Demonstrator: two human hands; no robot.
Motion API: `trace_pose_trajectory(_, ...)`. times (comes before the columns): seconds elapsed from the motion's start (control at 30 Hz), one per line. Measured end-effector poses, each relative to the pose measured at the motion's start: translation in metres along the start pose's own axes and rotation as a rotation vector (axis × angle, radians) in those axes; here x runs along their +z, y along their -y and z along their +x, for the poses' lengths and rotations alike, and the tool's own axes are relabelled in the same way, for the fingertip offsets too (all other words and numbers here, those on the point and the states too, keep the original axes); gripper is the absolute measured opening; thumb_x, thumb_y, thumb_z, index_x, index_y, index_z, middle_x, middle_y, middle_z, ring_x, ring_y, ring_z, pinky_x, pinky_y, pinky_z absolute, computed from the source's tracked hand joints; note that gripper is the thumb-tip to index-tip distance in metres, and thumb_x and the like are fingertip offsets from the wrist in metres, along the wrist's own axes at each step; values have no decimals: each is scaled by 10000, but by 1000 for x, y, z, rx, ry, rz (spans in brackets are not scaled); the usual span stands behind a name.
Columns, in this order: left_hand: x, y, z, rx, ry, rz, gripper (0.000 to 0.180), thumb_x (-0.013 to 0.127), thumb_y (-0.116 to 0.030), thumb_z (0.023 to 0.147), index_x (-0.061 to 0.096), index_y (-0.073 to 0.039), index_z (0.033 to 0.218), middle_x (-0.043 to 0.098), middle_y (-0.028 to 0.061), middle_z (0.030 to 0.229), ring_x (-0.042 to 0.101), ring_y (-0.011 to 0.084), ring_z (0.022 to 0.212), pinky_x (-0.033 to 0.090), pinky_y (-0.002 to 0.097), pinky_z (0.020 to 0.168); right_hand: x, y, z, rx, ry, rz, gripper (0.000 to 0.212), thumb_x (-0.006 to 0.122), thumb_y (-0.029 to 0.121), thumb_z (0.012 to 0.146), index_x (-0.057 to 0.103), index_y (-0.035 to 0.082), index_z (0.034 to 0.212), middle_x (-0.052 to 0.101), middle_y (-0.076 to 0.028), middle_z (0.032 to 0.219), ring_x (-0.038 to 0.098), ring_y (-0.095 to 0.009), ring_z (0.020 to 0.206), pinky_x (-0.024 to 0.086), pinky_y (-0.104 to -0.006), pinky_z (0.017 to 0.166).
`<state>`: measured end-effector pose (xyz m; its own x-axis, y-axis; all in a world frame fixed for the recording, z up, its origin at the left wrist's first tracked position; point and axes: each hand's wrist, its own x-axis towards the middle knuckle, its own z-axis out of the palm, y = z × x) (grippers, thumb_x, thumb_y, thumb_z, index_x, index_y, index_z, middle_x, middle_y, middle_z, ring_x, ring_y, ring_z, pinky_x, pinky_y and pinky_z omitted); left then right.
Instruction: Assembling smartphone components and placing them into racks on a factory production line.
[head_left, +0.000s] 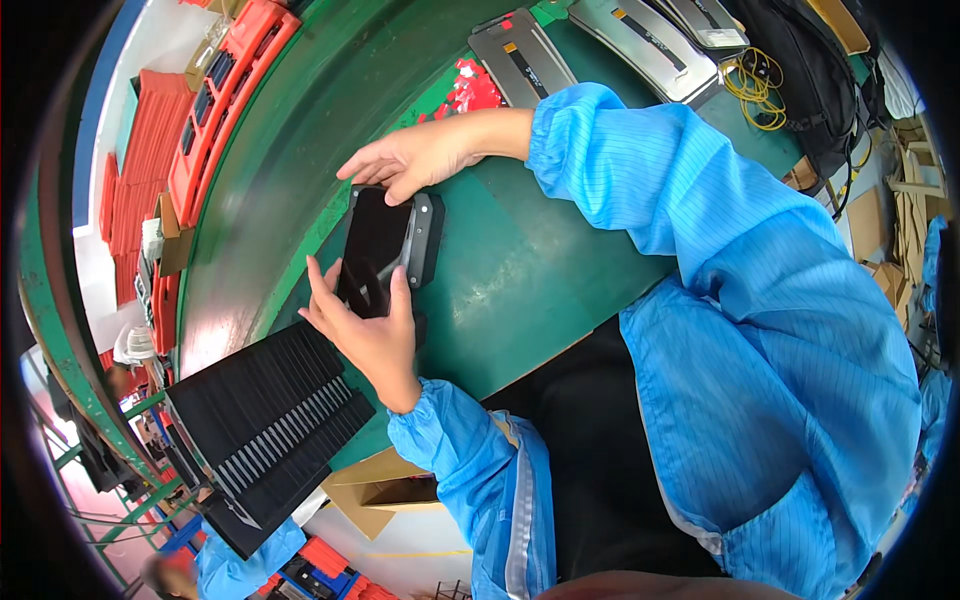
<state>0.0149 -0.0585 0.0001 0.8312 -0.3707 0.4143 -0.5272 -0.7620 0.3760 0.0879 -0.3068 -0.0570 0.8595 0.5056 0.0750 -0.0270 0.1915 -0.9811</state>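
A black, glossy phone-like panel lies lengthwise in a dark metal fixture on the green tabletop. My left hand grips its near end, thumb at the right edge and fingers along the left edge. Over the far end reaches my right hand, its thumb touching the top right corner and its other fingers stretched out to the left. The panel's underside is hidden.
A black slotted rack stands near left. Grey metal trays and red scraps lie at the far side. A yellow cable is beside a black bag. Red bins line the left; a cardboard box sits below the edge.
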Motion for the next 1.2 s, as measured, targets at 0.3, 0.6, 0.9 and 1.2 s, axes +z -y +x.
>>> trace_pose_trajectory(0.3, -1, 8, -12, -19, -23, -27, 938, 873, -261, 761, 388, -56, 1537, 636, 109, 1277, 553, 326, 1271, 134, 628, 1227, 8, 1, 1, -46, 25, -142, 735, 652, -47, 935, 331, 86, 1583, 317, -199, 1635, 294, -303, 1530, 267, -419, 1256)
trace_pose_trajectory(0.6, -7, 10, -16, -67, -335, -536, 743, 755, -196, 892, 408, -16, 1524, 582, 170, 1383, 538, 353, 1296, 272, 512, 1204, 7, 2, 0, -85, 87, -149, 679, 599, -66, 960, 351, 100, 1569, 326, -166, 1636, 300, -286, 1528, 249, -401, 1265)
trace_pose_trajectory(0.9, -43, 29, -45, -328, 190, -141, 541, 764, -190, 899, 617, -78, 1408, 536, 232, 1439, 522, 368, 1325, 395, 438, 1130, 12, 29, -10, -122, 129, -817, 459, 597, 109, 1012, 528, 84, 1464, 389, -179, 1608, 435, -291, 1454, 404, -394, 1157)
trace_pose_trajectory(1.2, -44, 47, -35, -276, 218, -205, 592, 853, -183, 798, 674, -118, 1359, 532, 235, 1440, 533, 388, 1315, 434, 431, 1095, -21, 48, -5, 9, -170, -469, 363, 555, 126, 1005, 634, 60, 1352, 528, -140, 1500, 637, -167, 954, 513, -287, 757)
